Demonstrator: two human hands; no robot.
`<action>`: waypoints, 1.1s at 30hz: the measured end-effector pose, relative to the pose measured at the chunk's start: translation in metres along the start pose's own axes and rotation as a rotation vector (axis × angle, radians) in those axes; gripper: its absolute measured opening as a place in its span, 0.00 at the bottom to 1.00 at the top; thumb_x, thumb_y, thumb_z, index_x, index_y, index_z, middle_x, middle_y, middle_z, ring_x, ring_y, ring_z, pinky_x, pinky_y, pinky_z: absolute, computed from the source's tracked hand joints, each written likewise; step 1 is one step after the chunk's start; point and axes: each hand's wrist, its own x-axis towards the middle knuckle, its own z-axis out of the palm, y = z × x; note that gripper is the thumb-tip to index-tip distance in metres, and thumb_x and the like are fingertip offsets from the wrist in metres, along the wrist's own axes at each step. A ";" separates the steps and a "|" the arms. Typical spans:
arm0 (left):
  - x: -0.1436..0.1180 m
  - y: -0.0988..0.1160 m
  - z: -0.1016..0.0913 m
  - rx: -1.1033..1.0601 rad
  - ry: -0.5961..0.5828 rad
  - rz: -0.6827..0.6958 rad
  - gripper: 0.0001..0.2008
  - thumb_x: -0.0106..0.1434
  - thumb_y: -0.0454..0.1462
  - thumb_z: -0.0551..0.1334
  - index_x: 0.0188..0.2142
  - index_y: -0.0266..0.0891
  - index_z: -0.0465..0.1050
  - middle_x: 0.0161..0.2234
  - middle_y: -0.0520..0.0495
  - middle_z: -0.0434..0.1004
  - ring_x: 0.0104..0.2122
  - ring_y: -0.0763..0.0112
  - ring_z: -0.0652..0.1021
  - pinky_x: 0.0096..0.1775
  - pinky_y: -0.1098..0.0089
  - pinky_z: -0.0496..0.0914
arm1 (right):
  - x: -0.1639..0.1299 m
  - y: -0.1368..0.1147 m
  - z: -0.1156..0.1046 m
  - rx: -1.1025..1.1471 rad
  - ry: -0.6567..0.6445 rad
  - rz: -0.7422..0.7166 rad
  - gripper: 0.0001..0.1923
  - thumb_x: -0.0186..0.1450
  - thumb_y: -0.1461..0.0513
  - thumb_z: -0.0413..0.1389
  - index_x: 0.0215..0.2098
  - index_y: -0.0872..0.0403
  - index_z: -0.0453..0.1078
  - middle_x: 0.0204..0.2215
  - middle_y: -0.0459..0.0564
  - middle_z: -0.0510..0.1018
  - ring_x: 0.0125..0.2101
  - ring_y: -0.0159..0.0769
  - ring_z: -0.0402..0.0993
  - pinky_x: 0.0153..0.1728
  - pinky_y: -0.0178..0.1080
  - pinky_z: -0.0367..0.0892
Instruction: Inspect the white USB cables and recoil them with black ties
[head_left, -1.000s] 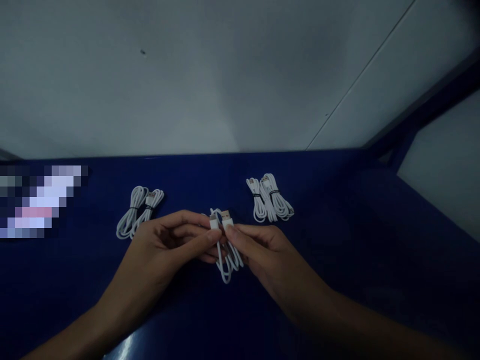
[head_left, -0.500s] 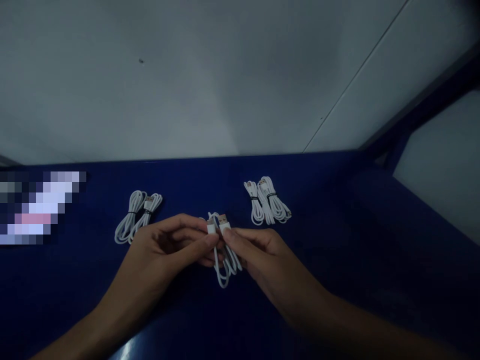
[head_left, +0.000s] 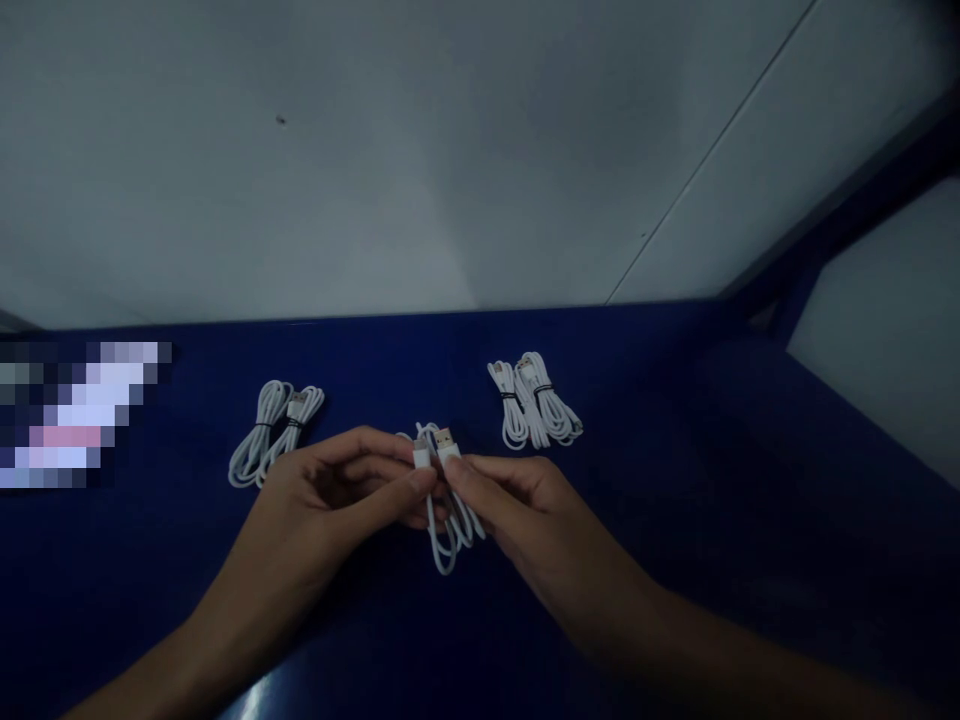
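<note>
Between my hands, above the blue table, is a coiled white USB cable (head_left: 444, 550). My left hand (head_left: 322, 490) pinches it near the smaller plug (head_left: 421, 453), thumb in front and fingers behind. My right hand (head_left: 525, 500) grips it by the wider USB plug (head_left: 448, 445), thumb pressed on its white housing. Both plugs point away from me, side by side, and loops of cable hang below the fingers. The fingers hide the middle of the coil, so I cannot tell whether a tie is round it.
Bundled white cables (head_left: 262, 435) with black ties lie beyond my left hand. More tied white cables (head_left: 536, 400) rest past my right hand. A pixelated patch (head_left: 82, 415) covers something at the left. A pale wall (head_left: 375, 180) rises behind the blue table (head_left: 675, 420).
The wider plug in my right hand has shifted very slightly to the left. Otherwise both hands keep the same hold, and the bundles on the table stay put.
</note>
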 end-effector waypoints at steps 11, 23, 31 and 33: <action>0.000 -0.002 -0.001 0.011 -0.002 -0.005 0.08 0.64 0.32 0.78 0.42 0.44 0.88 0.35 0.48 0.94 0.35 0.64 0.92 0.41 0.75 0.84 | 0.000 -0.003 0.002 -0.009 0.010 0.019 0.21 0.82 0.51 0.58 0.36 0.53 0.84 0.34 0.46 0.80 0.37 0.33 0.74 0.45 0.40 0.69; -0.003 0.001 0.000 0.021 -0.011 -0.019 0.06 0.67 0.32 0.77 0.42 0.43 0.88 0.34 0.48 0.93 0.35 0.68 0.91 0.41 0.78 0.82 | 0.000 0.000 0.002 -0.057 0.020 0.020 0.24 0.81 0.47 0.57 0.36 0.51 0.83 0.35 0.48 0.81 0.38 0.36 0.73 0.45 0.42 0.68; 0.000 -0.001 -0.002 0.020 -0.030 -0.023 0.05 0.67 0.35 0.77 0.42 0.43 0.88 0.34 0.48 0.93 0.35 0.67 0.91 0.42 0.76 0.82 | 0.001 0.002 0.001 -0.052 0.010 0.006 0.24 0.82 0.47 0.56 0.35 0.52 0.81 0.35 0.47 0.79 0.38 0.36 0.73 0.47 0.42 0.67; 0.000 0.000 -0.001 0.011 -0.027 -0.023 0.05 0.67 0.35 0.77 0.42 0.43 0.88 0.34 0.48 0.93 0.35 0.67 0.91 0.42 0.76 0.82 | 0.001 0.001 0.002 -0.063 0.012 0.012 0.25 0.82 0.47 0.56 0.35 0.52 0.81 0.34 0.47 0.79 0.38 0.36 0.72 0.46 0.42 0.67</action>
